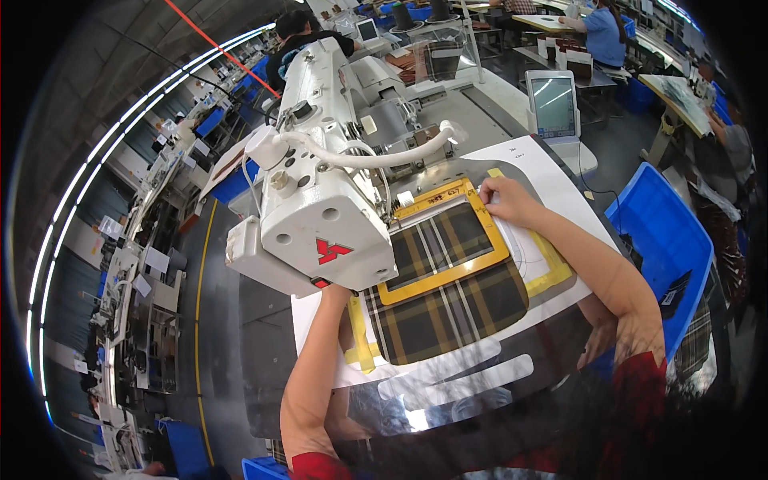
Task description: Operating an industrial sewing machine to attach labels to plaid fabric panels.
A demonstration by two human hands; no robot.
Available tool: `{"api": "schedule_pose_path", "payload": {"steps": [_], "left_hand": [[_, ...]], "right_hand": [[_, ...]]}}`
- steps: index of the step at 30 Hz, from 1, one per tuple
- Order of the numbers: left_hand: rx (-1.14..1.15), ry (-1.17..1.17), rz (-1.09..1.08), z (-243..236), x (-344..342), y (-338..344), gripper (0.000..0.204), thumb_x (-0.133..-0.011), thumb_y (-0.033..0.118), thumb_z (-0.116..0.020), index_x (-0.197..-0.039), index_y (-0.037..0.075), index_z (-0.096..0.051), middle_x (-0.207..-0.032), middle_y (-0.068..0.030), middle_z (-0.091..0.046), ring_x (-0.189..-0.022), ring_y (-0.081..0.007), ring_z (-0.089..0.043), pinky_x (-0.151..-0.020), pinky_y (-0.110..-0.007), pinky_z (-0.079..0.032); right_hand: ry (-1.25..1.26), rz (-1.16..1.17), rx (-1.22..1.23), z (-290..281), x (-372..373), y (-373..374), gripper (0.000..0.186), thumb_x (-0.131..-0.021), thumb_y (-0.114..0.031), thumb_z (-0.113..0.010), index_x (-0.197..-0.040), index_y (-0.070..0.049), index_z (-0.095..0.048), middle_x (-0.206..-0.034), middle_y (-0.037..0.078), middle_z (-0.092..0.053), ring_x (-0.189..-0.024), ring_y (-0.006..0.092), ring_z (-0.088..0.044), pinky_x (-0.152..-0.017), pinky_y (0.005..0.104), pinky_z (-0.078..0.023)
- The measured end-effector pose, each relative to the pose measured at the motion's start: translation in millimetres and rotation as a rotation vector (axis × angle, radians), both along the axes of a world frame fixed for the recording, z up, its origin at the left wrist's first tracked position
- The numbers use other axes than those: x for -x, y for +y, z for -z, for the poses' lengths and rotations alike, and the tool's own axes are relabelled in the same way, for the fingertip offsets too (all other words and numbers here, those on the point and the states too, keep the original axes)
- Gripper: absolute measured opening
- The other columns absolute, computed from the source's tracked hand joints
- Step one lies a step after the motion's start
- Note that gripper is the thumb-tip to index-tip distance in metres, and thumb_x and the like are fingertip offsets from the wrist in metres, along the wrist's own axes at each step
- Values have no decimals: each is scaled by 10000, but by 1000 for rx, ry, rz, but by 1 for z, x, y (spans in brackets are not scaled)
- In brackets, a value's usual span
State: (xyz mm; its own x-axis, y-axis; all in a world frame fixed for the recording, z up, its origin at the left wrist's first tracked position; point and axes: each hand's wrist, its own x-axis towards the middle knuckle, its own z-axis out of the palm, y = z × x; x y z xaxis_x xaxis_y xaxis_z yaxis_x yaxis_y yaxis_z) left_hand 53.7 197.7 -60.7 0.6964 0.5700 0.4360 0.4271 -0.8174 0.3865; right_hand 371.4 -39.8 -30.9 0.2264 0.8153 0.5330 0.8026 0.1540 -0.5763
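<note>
A yellow rectangular clamp frame [436, 284] lies on a dark plaid fabric panel [456, 308], under the head of a white industrial sewing machine [320, 216]. My right hand [506, 200] is at the frame's far right corner, fingers curled together against its edge. From the lower left my left forearm reaches up, and my left hand [336, 294] passes behind the machine head beside the frame's left side. Its fingers are hidden there. Beneath the fabric is a white sheet [552, 184] with strips of yellow tape [552, 276] on both sides.
A small control screen [554, 104] stands beyond the table at the right. A blue bin [672, 232] is beside my right arm. White strips [472, 384] are stuck on the dark glossy near edge of the table. Other people work at tables farther back.
</note>
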Motion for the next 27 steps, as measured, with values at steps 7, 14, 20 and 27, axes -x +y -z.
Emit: {"api": "schedule_pose_path", "payload": {"steps": [7,14,20,27], "left_hand": [[35,13,-42,10,6,-4,322,-824,101,-655,-1116,-22,-598,-1044,-171,-659,-947,-317,-622,-854,-368,-479],[69,21,-71,21,12,-4,325,-831,99,-642,-1128,-23,-594,-1050,-178,-656,-967,-327,-615,-871,-369,-473],[105,35,-101,9,16,-17,328,-836,98,-631,-1138,-23,-591,-1055,-185,-653,-984,-336,-608,-885,-371,-469],[126,25,-10,-50,83,-141,163,-822,72,-622,-965,-4,-640,-991,-151,-661,-888,-337,-623,-793,-385,-492]], "right_hand": [[238,229,84,11,-19,51,121,-754,-109,-673,-802,-24,-604,-720,104,-625,-670,219,-603,-634,312,-472],[243,210,90,15,-25,57,120,-768,-102,-681,-841,-27,-622,-745,69,-634,-703,182,-607,-664,294,-481],[324,274,-23,5,-8,42,170,-830,-130,-664,-955,-19,-635,-845,88,-640,-785,172,-610,-706,295,-488],[-103,-62,-84,-18,66,-103,110,-817,-105,-661,-896,-44,-615,-889,106,-649,-838,253,-624,-747,359,-485]]}}
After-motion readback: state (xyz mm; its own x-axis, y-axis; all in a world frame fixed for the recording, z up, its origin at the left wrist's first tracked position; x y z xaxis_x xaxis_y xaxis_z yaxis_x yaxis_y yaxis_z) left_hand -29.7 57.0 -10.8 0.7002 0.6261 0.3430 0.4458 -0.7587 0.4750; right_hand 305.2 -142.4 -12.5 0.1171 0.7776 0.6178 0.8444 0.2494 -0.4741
